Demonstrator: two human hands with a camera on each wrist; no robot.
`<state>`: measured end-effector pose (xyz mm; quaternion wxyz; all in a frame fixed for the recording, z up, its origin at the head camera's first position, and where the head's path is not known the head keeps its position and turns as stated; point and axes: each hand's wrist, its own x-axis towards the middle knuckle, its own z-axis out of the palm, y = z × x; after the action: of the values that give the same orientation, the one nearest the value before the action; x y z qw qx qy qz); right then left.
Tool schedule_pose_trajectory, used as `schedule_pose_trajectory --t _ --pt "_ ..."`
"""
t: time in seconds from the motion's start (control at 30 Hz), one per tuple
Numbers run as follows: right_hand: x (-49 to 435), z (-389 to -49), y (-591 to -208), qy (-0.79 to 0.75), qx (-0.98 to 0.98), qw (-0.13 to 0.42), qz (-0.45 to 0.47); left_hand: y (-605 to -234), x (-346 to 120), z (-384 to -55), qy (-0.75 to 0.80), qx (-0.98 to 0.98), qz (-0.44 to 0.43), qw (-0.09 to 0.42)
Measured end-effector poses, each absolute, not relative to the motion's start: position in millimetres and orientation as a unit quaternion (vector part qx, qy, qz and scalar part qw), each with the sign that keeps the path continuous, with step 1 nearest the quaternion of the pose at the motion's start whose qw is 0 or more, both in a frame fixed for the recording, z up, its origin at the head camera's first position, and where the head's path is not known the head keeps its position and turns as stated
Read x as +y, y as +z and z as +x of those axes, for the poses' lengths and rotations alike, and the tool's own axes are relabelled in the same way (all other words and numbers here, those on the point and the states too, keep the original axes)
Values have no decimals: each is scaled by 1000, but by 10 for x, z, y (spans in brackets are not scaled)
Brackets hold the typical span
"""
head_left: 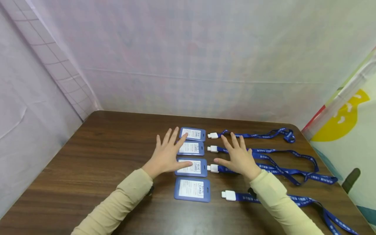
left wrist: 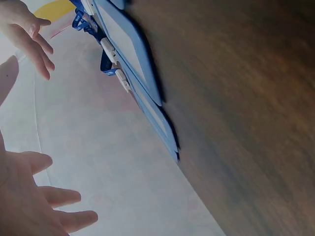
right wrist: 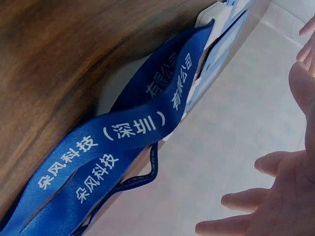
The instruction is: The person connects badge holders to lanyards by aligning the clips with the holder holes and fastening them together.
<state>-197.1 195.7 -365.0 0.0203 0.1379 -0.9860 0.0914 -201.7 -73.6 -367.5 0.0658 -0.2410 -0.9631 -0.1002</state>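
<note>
Several blue badge holders with white printed cards lie in a column on the table; the nearest badge holder (head_left: 192, 197) is fully visible. My left hand (head_left: 161, 156) hovers over the left side of this column, fingers spread, holding nothing. To the right, several blue lanyards with white clip ends form a second column, the nearest clip (head_left: 230, 195) pointing at the badge holders. Above the middle lanyards my right hand (head_left: 241, 160) is held with fingers apart, also without anything in it. White lettering runs along a lanyard (right wrist: 123, 125) in the right wrist view.
The dark wooden table (head_left: 88, 156) reaches back to a pale hanging cloth (head_left: 191, 65). More cloth hangs at the left. On the right stands a light panel with a yellow shape (head_left: 349, 117). Lanyard straps (head_left: 337, 222) trail toward the table's right edge, some crossing each other.
</note>
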Motion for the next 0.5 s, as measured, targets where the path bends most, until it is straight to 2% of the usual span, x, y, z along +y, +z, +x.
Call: schedule_pose_trajectory --t 0.27,0.5 --pt "1971 -1885 -3617 91 -982 29 161 -3647 -760 -1975 -104 -947 -286 99" --pt "1996 -1813 -3589 101 -969 78 210 -3636 -758 -1969 -123 -927 -327 136"
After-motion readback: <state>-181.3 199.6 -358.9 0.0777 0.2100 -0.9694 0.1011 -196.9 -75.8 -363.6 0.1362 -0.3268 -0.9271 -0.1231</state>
